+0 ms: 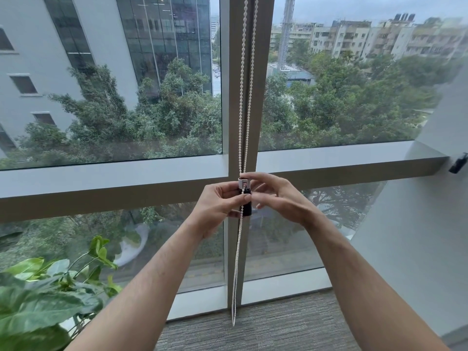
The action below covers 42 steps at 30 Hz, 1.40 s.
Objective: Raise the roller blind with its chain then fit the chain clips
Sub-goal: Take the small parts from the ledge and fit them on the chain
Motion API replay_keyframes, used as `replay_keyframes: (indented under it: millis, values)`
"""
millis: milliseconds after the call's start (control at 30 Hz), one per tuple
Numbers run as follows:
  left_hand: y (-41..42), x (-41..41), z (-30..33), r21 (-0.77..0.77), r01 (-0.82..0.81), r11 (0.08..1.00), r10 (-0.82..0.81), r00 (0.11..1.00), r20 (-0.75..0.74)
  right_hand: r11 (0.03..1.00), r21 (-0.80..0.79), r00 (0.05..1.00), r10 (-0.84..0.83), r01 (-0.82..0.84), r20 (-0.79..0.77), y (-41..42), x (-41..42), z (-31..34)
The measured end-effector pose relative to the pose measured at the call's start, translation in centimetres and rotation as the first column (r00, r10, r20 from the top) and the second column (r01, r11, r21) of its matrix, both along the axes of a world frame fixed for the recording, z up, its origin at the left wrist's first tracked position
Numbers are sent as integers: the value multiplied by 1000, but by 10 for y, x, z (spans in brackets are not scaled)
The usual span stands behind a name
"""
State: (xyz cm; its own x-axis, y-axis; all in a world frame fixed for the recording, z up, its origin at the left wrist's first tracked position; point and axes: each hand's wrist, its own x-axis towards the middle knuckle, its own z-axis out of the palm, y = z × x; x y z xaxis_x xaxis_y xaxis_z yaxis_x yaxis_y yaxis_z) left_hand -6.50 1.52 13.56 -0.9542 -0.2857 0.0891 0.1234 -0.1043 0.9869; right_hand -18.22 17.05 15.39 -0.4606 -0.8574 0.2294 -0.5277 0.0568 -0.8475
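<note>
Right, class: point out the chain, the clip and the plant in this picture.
chain (pixel 243 72), head view, on the left strand above the hands
clip (pixel 248 210), head view, on its black lower body
plant (pixel 38 310), head view, on a large leaf at lower left

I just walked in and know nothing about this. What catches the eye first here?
Two bare hands meet at the middle of the window frame: the left hand grips a small black clip on the white bead chain, and the right hand touches its top. A leafy plant fills the lower left corner.
</note>
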Motion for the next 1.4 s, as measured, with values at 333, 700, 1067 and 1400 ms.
replay_keyframes:
  millis: [333, 700, 1067, 1400]
  values:
    - [0, 3, 2, 1, 0, 1000, 0, 1000, 0, 958, -231, 980, -189, 168, -70, -17, 2, -2]
    - [-2, 4, 0, -2, -3, 1000, 3, 1000, 14, 982, -144, 935, -162, 121, -317, -14, 3, 11]
    - [-1, 3, -1, 6, -32, 999, 32, 999, 25, 980, -149, 924, -173, 129, -341, -14, 6, 16]
    - [2, 4, 2, 15, -40, 999, 40, 999, 18, 984, -138, 929, -157, 116, -335, -13, 5, 19]
